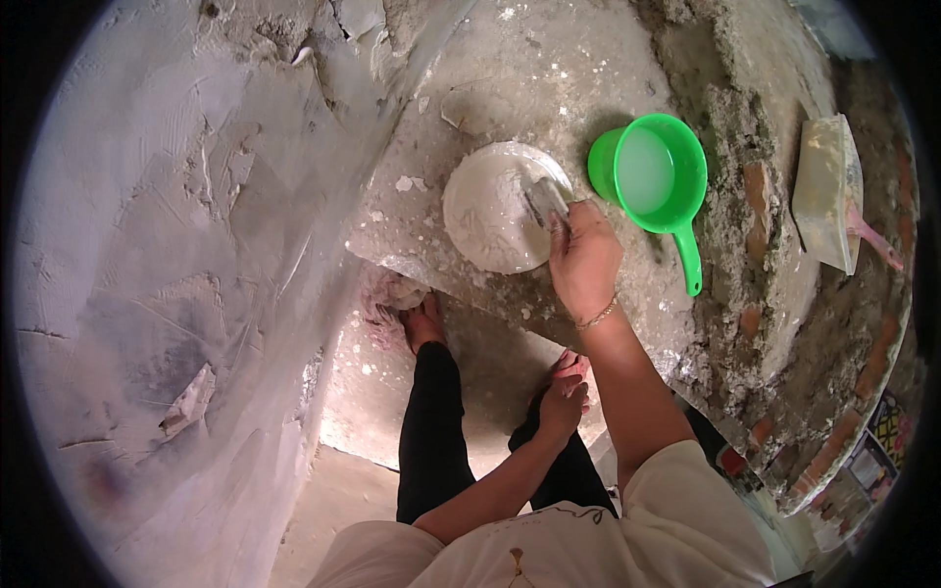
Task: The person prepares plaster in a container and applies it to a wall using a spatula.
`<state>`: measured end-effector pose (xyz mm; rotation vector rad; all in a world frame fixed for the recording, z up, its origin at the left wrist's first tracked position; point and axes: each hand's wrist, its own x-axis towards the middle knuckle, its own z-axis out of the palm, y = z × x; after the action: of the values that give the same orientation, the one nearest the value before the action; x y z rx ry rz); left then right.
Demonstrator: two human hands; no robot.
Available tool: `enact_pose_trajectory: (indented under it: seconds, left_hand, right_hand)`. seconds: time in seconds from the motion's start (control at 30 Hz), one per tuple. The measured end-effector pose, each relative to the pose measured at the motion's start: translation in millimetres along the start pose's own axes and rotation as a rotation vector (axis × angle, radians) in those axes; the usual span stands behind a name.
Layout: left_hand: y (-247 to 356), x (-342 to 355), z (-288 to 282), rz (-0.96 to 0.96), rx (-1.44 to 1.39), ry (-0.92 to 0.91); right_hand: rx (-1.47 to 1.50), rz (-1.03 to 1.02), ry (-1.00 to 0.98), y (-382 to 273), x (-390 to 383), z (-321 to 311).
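A round white tub (459, 211) of wet, pale plaster (500, 218) stands on the dusty ledge ahead of me. My right hand (586, 257), a bracelet at its wrist, is closed around a putty knife (546, 203). Its greyish blade dips into the plaster at the tub's right side. Lower down, my left hand (562, 406) hangs over my right leg with its fingers curled. Something pinkish-red shows just beyond them; I cannot tell whether it is held or part of my foot. To the tub's right stands a green dipper (603, 167) with cloudy whitish liquid inside.
A smeared grey wall (167, 225) rises on the left. At the far right, a stained rectangular container (823, 186) has a pink-handled tool (875, 241) against it. Rough broken masonry (755, 323) runs along the right. A dusty, crumpled cloth-like lump (382, 299) lies by my left foot.
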<state>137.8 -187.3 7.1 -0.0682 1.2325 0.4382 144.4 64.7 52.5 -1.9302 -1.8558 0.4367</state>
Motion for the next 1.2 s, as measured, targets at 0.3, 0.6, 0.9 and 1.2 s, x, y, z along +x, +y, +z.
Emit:
enact_pose_trajectory:
  seconds: [0.3,0.6,0.9,1.2]
  left_hand:
    - [0,-3,2,-0.003,0.002,0.008]
    - [-5,-1,4,0.005,0.047,0.024]
    - [-12,5,-1,0.005,0.06,0.011]
    - [-5,-2,2,0.016,0.089,0.044]
  right_hand:
    - [0.139,0.243,-0.122,28,-4,15]
    - [0.037,-0.091,0.12,16,4,14]
    - [-0.017,-0.084,0.036,0,-4,6]
    - [0.106,-0.057,-0.007,4,-6,0]
